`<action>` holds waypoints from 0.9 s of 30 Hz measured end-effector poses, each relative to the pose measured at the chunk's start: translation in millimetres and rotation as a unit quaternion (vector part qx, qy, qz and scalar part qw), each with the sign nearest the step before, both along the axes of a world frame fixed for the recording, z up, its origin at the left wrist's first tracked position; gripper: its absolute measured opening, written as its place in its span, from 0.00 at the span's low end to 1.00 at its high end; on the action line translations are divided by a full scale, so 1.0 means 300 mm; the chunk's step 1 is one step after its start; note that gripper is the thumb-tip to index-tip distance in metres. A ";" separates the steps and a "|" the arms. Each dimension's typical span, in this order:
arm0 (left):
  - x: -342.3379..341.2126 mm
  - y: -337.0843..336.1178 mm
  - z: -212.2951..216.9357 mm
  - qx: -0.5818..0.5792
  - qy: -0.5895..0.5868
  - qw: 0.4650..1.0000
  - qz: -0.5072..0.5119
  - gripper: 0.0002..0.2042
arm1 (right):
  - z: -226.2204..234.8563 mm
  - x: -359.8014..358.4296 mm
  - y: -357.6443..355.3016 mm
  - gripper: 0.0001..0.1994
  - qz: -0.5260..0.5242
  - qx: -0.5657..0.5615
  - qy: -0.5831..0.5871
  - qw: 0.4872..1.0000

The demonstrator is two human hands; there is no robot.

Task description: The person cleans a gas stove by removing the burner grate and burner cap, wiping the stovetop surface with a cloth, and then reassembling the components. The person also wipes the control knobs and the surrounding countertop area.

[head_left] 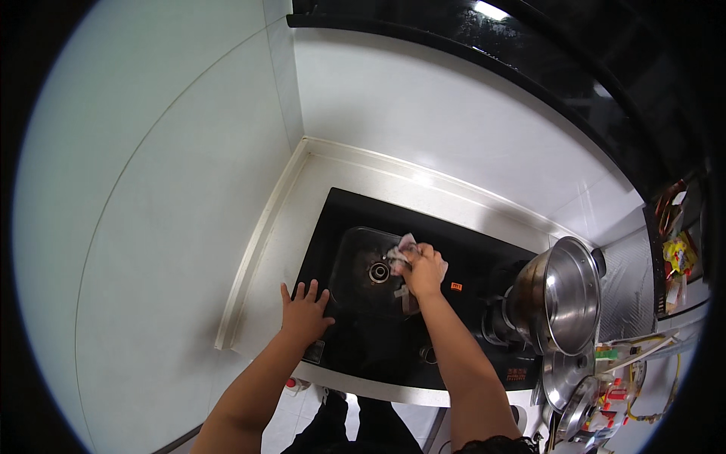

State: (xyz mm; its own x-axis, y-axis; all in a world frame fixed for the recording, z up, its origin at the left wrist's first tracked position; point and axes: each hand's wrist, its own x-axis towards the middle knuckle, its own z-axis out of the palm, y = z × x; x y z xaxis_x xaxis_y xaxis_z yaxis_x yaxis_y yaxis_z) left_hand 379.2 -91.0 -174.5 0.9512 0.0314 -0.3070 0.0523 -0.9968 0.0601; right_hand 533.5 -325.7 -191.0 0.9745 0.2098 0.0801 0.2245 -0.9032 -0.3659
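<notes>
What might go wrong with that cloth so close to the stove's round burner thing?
The cloth in the right hand might catch on the burner right beside it. The right forearm might bump the big steel pot if it swings that way. And the left hand, at the shiny black stove top's left edge, might slip if it leans there.

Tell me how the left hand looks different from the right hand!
The left hand is spread open, while the right hand is curled around a crumpled, pale cloth. The left hand holds nothing; the right hand has that cloth. The left hand is at the left edge of the black cooktop, but the right hand is farther in, just right of a burner. Both are bare.
</notes>
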 end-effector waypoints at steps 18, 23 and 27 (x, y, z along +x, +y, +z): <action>0.025 -0.026 0.051 0.015 0.031 0.999 0.000 0.33 | -0.001 0.024 0.087 0.24 -0.126 0.014 0.010 0.992; 0.007 -0.031 0.035 0.030 0.017 0.999 0.022 0.34 | 0.005 -0.014 0.018 0.25 -0.059 0.016 0.026 0.998; 0.013 -0.042 0.026 0.015 -0.014 0.999 0.025 0.35 | 0.035 0.132 0.070 0.30 -0.033 0.044 0.021 0.998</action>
State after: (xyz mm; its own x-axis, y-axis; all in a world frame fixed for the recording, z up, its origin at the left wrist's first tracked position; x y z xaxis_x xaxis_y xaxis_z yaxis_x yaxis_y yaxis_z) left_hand 382.9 -103.6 -166.8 0.9564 0.0884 -0.2785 0.1015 -0.9943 0.0330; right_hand 573.0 -304.6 -180.5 0.9887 0.1398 0.0550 0.1495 -0.8797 -0.4515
